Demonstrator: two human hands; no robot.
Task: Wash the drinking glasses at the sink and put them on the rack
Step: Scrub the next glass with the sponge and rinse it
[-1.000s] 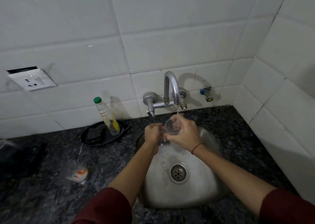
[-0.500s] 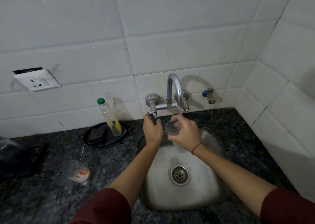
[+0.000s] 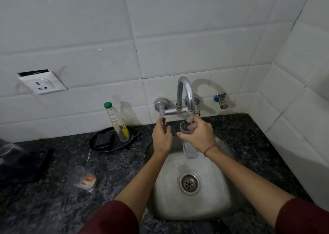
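Far left of the dark speckled countertop [image 3: 122,169]: a black, blurred object [image 3: 25,164] of unclear kind. Above it on the white tiled wall, a power socket [image 3: 42,84]. On the countertop, left of the basin, a second clear glass [image 3: 76,175] sits touching a small orange-and-white packet [image 3: 88,180]; blur prevents telling whether it is upright or tipped. Behind these, near the wall, a black tray [image 3: 110,149] carries a leaning clear bottle with a green cap [image 3: 116,121] and a dark pad [image 3: 103,141]. Left hand [image 3: 162,139]: fingers wrapped around the hanging lever handle [image 3: 164,125] of the wall-mounted tap, gripping it. Curved spout [image 3: 185,93]: water is running, a thin stream falling from its outlet. Drinking glass [image 3: 190,151]: held over the back of the steel sink [image 3: 213,194], close to upright with the mouth directly under the stream, base clear of the basin floor. Right hand [image 3: 200,136]: fingers and thumb curled around the upper half of the glass, grasping it; a red thread [image 3: 211,148] circles that wrist. Drain [image 3: 189,183] sits in the middle of the basin, below the glass. Right of the tap, a small valve [image 3: 220,101] projects from the wall. Both forearms are bare, with maroon sleeves at the lower edge of the view.
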